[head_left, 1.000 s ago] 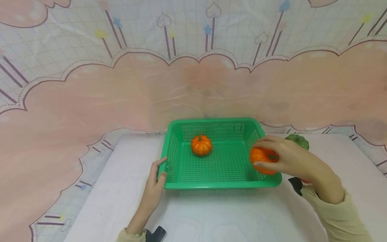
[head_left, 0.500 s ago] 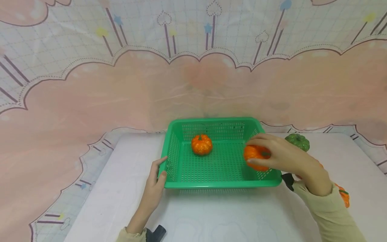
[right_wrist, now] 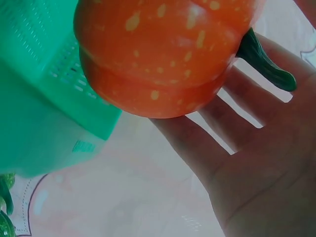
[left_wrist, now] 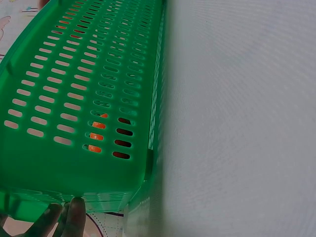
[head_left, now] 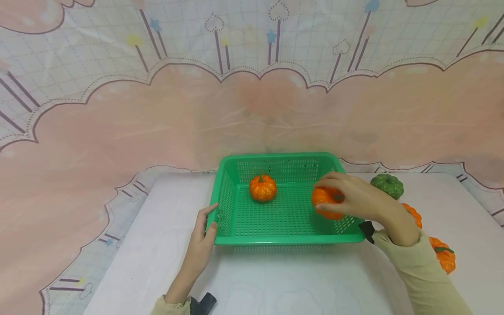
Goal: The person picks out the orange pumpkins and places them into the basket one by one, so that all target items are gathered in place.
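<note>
A toy pumpkin, orange with yellow flecks and a green stem (right_wrist: 266,61), is gripped by my right hand (head_left: 354,197) over the right part of a green plastic basket (head_left: 275,240). Thumb and fingers wrap the pumpkin (right_wrist: 158,54) from its stem side. Inside the basket, toward the back left, sits another orange pumpkin (head_left: 262,189). My left hand (head_left: 201,240) rests against the basket's left end, its fairly straight fingers (left_wrist: 75,215) touching the outside of the end wall below in the left wrist view. Through the basket's slots some orange shows.
Right of the basket, a green pumpkin (head_left: 387,186) lies at the back of the white table (head_left: 130,245). Two orange pumpkins stand nearer, one (head_left: 412,215) partly behind my right forearm, the other (head_left: 444,254) beside the sleeve. A printed cloth (head_left: 252,113) hangs behind.
My right hand has moved left with the pumpkin, from the basket's right rim to over its inside. Orange pumpkins behind the forearm have come into view. The left hand has stayed put.
</note>
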Available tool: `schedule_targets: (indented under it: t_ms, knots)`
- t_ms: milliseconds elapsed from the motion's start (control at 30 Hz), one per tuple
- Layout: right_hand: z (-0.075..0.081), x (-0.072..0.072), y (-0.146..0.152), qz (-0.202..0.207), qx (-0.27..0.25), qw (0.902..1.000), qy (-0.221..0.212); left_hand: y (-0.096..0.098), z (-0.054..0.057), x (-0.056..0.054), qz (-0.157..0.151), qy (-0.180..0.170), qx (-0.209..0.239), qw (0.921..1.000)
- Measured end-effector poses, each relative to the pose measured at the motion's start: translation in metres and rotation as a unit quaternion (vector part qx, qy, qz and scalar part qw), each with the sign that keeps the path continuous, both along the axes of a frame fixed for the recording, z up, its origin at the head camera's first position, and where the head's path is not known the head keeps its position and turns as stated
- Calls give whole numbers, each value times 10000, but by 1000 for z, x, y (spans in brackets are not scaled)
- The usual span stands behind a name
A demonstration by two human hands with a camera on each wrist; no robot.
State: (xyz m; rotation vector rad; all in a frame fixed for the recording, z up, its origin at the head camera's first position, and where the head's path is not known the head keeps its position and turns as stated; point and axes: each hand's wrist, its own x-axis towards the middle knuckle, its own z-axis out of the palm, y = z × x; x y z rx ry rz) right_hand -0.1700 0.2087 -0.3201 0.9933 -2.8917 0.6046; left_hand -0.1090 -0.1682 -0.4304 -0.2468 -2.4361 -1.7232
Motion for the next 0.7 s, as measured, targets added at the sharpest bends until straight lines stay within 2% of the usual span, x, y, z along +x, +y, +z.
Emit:
schedule_targets:
  t_ms: [700]
  knots:
    - [1,-12,-11,-45,52,9996,-274,0,-1,0,1,46,38,10000]
